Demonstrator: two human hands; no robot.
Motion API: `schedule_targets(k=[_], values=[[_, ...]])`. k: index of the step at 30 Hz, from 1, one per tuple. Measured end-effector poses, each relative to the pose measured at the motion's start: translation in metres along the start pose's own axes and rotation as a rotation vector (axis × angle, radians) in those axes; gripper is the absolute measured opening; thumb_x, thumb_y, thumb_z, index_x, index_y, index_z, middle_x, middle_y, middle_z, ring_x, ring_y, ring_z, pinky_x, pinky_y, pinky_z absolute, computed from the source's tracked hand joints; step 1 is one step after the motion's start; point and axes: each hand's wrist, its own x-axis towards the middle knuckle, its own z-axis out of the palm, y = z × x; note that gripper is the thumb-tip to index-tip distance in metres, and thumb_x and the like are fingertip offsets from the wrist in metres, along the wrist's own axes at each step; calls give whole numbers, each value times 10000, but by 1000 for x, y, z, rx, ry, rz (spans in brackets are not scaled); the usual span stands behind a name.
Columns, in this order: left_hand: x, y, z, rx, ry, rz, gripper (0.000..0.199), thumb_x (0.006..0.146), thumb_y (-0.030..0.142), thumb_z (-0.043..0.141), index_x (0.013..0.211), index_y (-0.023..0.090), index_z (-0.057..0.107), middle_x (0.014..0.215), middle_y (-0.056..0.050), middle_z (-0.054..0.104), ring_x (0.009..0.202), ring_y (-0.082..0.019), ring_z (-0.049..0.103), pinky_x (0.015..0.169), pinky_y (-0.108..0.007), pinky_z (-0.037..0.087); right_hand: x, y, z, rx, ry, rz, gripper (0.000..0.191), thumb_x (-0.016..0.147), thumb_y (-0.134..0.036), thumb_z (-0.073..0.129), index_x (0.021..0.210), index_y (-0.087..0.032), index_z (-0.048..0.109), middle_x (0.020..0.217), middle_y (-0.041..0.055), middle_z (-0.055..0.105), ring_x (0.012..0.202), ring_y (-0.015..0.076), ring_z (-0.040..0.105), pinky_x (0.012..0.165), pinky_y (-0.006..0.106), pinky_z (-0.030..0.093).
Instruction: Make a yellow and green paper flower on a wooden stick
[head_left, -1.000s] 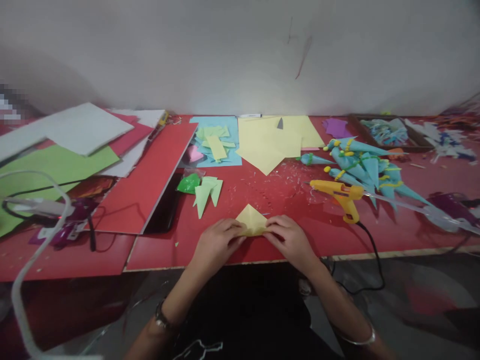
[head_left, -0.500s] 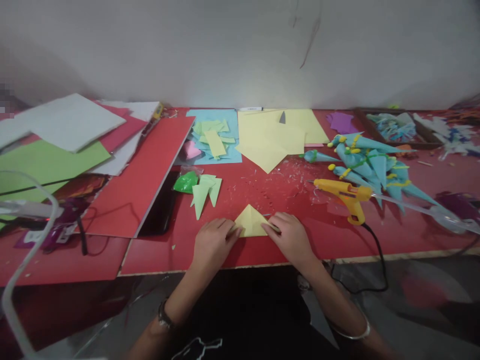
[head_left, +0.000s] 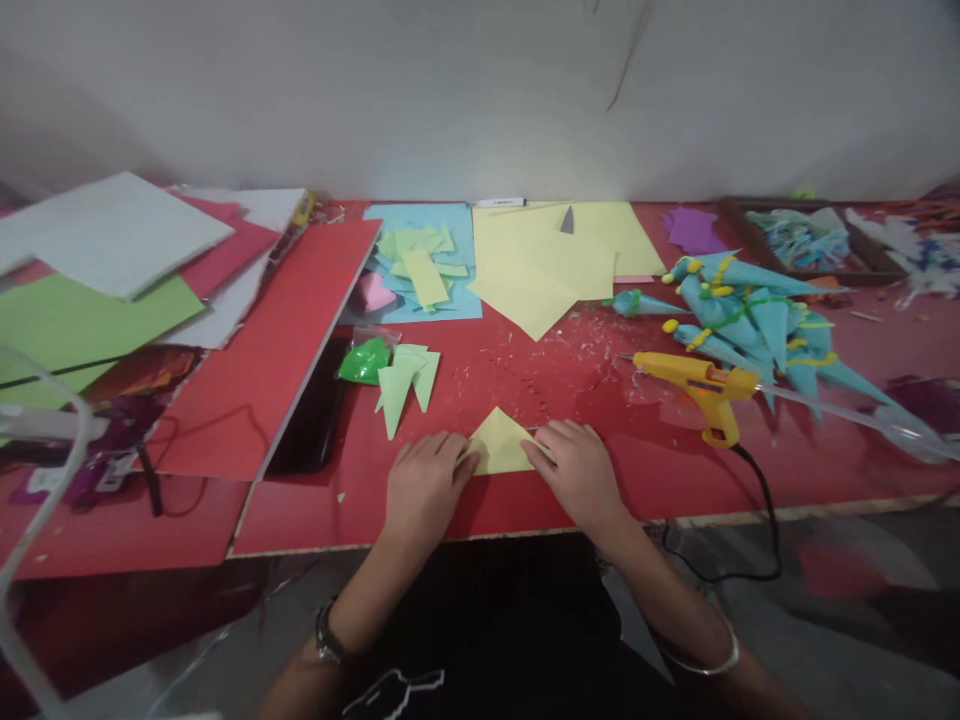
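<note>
A piece of pale yellow paper (head_left: 500,445), folded to a peak pointing away from me, lies at the front of the red table (head_left: 450,510). My left hand (head_left: 429,480) pinches its left corner between thumb and fingers. At the right corner, my right hand (head_left: 577,470) holds the paper the same way, thumb on top. Both corners are partly hidden under the fingers. Beyond my left hand lie light green paper triangles (head_left: 397,385) beside a bright green packet (head_left: 365,360).
To the right rests a yellow glue gun (head_left: 694,380) with its cord over the table edge. Behind it are piled blue paper cones (head_left: 739,310). Large yellow sheets (head_left: 540,265) lie at the back. A red board (head_left: 277,350) and a dark phone-like slab (head_left: 315,420) are on the left.
The view has shifted slightly. Both hands keep their hold on the yellow paper's corners, with the right fingers spread a little further over its edge.
</note>
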Motion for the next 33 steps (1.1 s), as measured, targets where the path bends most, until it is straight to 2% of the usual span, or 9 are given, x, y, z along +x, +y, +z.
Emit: schedule_targets(k=[6,9,13,17,20,28,33], values=[[2,-4,-2,39,-40,-22,284,868,332,355,738,168,547,704,-11,559,585,-119,487,579,-248,336,0,-2,1,-32,33,13,303,843,-314,448,580,-177,510,613,6,564,631,142,484,615,272,239],[4,-10,-3,35,-77,19,236,864,311,369,849,171,558,766,-18,564,623,-121,508,593,-240,366,0,-3,1,-28,33,17,309,846,-316,441,577,-177,504,611,9,566,627,143,482,613,274,239],[10,-20,-8,78,-132,189,278,847,265,411,1107,242,505,907,-36,545,709,-135,529,631,-249,402,0,-4,2,-50,63,12,302,852,-300,422,590,-179,510,614,14,574,622,149,480,617,283,237],[18,-29,-15,84,-188,410,351,833,307,443,1183,322,464,1095,-55,491,918,-179,503,766,-302,413,0,-5,3,-85,63,5,267,848,-283,434,620,-177,525,624,18,581,633,157,486,614,287,230],[24,-35,-18,75,-211,513,391,840,400,397,1226,348,418,1227,-49,430,1069,-213,419,897,-381,351,0,-5,3,-88,55,3,248,844,-277,445,631,-177,527,630,14,584,641,158,491,612,286,226],[29,-48,-18,78,-266,530,462,819,476,384,1272,411,324,1374,-2,305,1174,-247,304,980,-468,242,0,-5,2,-78,74,2,284,861,-280,405,626,-178,527,626,22,582,626,158,483,609,289,229],[31,-53,-20,50,-292,526,477,805,500,394,1270,432,312,1402,17,260,1214,-258,264,985,-486,231,-1,-5,3,-57,73,26,246,851,-283,420,658,-177,530,645,24,577,645,167,485,617,292,253]])
